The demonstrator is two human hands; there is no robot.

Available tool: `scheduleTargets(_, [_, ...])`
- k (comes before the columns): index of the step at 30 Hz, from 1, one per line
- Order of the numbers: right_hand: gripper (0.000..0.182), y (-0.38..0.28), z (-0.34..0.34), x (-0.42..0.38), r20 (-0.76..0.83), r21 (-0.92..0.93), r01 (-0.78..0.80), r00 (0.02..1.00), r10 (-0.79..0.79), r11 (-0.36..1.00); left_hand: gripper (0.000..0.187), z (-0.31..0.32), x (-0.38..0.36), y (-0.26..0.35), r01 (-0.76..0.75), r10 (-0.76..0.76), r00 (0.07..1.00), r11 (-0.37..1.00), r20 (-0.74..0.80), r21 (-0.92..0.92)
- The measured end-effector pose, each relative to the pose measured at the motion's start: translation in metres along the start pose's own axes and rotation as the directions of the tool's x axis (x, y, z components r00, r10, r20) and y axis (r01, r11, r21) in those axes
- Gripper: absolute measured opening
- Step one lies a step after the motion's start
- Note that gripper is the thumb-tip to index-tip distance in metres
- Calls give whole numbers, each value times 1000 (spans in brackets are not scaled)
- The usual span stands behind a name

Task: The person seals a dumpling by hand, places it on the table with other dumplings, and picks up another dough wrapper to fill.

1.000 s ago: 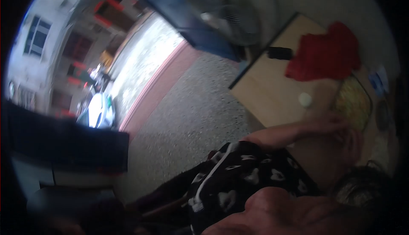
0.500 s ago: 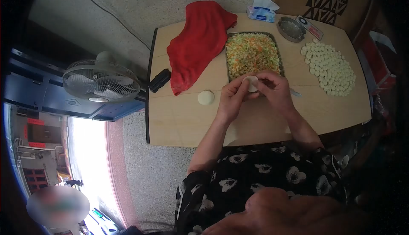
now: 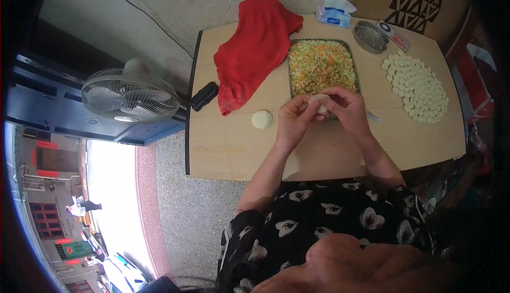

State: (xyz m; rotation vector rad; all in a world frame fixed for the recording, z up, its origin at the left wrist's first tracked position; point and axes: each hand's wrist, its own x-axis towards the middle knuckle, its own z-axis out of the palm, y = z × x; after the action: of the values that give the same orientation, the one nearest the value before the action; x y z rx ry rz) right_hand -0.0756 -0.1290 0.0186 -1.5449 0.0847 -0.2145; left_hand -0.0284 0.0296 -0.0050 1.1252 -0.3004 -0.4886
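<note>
Between my two hands is a small round dough wrapper, pinched at its edges by both. My left hand grips its left side, fingers closed. My right hand has its fingers closed on the right side. Just beyond the hands lies a metal tray filled with chopped vegetable filling, green, white and orange. The handle of a utensil shows beside my right wrist. A pale stack of round wrappers rests on the table left of my left hand.
On the wooden table are a red cloth, a black object, a tissue pack, a metal bowl, a small scale-like item and many small dough pieces. A fan stands left; a person is outside.
The view has shifted slightly, so the table and its items appear a little farther right. Both hands still hold the wrapper, its rim raised slightly more. The person outside now shows more clearly.
</note>
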Motion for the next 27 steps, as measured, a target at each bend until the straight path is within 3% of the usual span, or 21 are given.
scheduleTargets(3, [11,9,-4,0,-42,-54,20,999,-22,998,15,1,-1,0,6,-6,1000,999,10,38])
scheduleTargets(6, [10,8,-8,0,-52,9,50,997,-50,999,15,3,1,1,15,-17,1000,997,21,79])
scheduleTargets(9, [9,-2,-6,-1,13,-18,17,1000,-16,1000,14,2,0,0,18,-22,999,992,27,126])
scheduleTargets(12, [9,2,-8,0,42,-109,140,990,-136,984,13,8,-3,-2,17,-23,999,988,41,154])
scheduleTargets(16, [8,-4,-11,-4,-34,-143,76,996,-82,987,13,8,-5,0,-4,-4,999,983,45,181])
scheduleTargets(22, [10,-3,-12,-15,-2,-145,-49,999,49,988,17,2,-5,-1,-61,68,997,988,-42,141])
scheduleTargets(27, [10,-3,-6,-19,-23,-87,-8,1000,6,996,15,6,-5,5,-1,1,1000,999,6,47])
